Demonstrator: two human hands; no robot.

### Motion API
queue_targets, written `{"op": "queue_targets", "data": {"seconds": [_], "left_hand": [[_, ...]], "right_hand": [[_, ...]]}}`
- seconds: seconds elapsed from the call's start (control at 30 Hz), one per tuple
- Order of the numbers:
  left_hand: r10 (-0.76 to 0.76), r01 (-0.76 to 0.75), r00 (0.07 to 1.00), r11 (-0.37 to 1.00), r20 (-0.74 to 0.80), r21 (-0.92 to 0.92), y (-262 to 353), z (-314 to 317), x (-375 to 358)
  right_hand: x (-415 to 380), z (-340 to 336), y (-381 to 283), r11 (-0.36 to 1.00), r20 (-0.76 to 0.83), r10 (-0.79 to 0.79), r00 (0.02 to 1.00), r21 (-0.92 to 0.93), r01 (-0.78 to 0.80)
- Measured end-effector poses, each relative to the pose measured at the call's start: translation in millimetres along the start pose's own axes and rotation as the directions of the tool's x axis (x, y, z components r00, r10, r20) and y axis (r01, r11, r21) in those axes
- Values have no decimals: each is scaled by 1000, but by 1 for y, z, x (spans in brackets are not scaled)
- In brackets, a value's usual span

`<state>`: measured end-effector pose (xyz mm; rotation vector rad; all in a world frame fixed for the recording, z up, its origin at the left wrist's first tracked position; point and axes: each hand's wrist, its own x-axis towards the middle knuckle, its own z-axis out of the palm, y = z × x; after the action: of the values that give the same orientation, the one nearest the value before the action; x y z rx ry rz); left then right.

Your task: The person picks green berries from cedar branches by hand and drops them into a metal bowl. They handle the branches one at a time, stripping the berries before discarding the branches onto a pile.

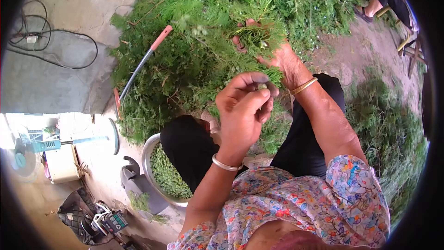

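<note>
My left hand (243, 109), with a silver bangle at the wrist, is closed in a pinch. Between its thumb and fingertips sits a small green cone (262, 86). Just beyond it, my right hand (281, 58), wearing a gold bangle, is wrapped around a leafy conifer sprig (259, 37). The foliage partly hides those fingers. A large heap of green conifer branches (199, 60), some with pale small cones, lies under and beyond both hands. To the left of my knee, a metal basin (147, 155) holds many small green cones (169, 171).
A long tool with pink handles (143, 62) leans on the heap's left side. Black cable (69, 30) coils on the grey slab. A fan (21, 159) and a dark bag (76, 213) are at left. Another person's foot (365, 14) shows at upper right. More branches (384, 120) lie right.
</note>
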<state>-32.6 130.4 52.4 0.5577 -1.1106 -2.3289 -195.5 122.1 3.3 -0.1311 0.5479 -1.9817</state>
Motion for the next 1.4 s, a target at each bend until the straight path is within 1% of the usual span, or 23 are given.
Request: {"op": "queue_targets", "data": {"seconds": [0.17,0.23,0.27,0.3,0.37,0.4,0.43,0.5,0.57,0.63,0.7,0.77,0.8,0.87,0.9,0.97,1.0,1.03,1.1,1.17,1.3,1.37,1.4], "left_hand": [[9,-9,1000,999,7,-44,16,13,5],[271,-245,963,878,-5,410,10,14,14],[369,-334,929,789,37,515,6,12,20],[370,-335,928,789,38,515,5,14,23],[267,-206,950,926,-161,316,5,18,27],[280,-221,942,933,-185,284,2,16,30],[279,-220,943,932,-183,287,0,15,33],[246,-183,950,938,-193,296,-5,14,37],[261,-187,946,924,-191,334,-9,16,41],[279,-194,941,907,-189,373,-10,14,46],[305,-176,931,857,-201,485,-13,7,51],[302,-191,940,853,-160,486,-15,4,52],[298,-204,946,848,-124,489,-15,3,52],[236,-167,967,868,-93,468,-15,4,44],[168,-127,984,885,-54,447,-14,6,38],[-72,73,997,977,-12,202,-12,14,22],[-174,168,983,980,51,107,-10,13,16],[-170,164,984,981,50,106,-7,12,11],[-238,257,963,951,127,-170,1,7,1],[-230,258,964,933,134,-251,6,-16,-2],[-51,44,997,993,-52,-112,23,-42,-8],[-22,15,999,987,-37,-161,23,-56,-8],[-21,17,996,999,-89,-50,23,-61,-10]], "right_hand": [[-1,2,4,999,17,-20,1000,-33,20],[-3,6,4,994,18,-28,999,-105,30],[-5,9,3,976,-59,-35,998,-217,22],[-4,9,3,976,-58,-36,998,-217,23],[-1,6,4,944,-132,-74,988,-330,27],[4,7,7,935,-253,-84,964,-354,-12],[4,7,6,936,-254,-85,964,-352,-10],[-2,11,3,929,-133,-97,986,-367,42],[-13,27,2,952,-182,-118,976,-299,59],[-9,19,3,869,-189,-170,967,-491,57],[-4,7,4,866,-131,-163,978,-494,78],[-6,3,5,679,-7,-322,947,-698,226],[-4,0,3,680,-4,-316,949,-698,224],[5,-5,-1,915,-128,-76,989,-404,18],[-18,28,-5,948,-220,-109,969,-315,35],[-24,21,-10,991,-99,-55,994,-124,42],[-16,11,-10,991,-93,-51,994,-127,39],[-4,-4,-8,1000,-16,-8,1000,-27,7],[2,-22,-9,997,65,32,997,71,-37],[1,-26,-10,983,161,42,986,172,-70],[-10,-12,-10,989,124,38,992,137,-55],[-9,-21,-8,968,110,77,991,229,-101],[-3,-30,-7,945,221,106,970,282,-168]]}}
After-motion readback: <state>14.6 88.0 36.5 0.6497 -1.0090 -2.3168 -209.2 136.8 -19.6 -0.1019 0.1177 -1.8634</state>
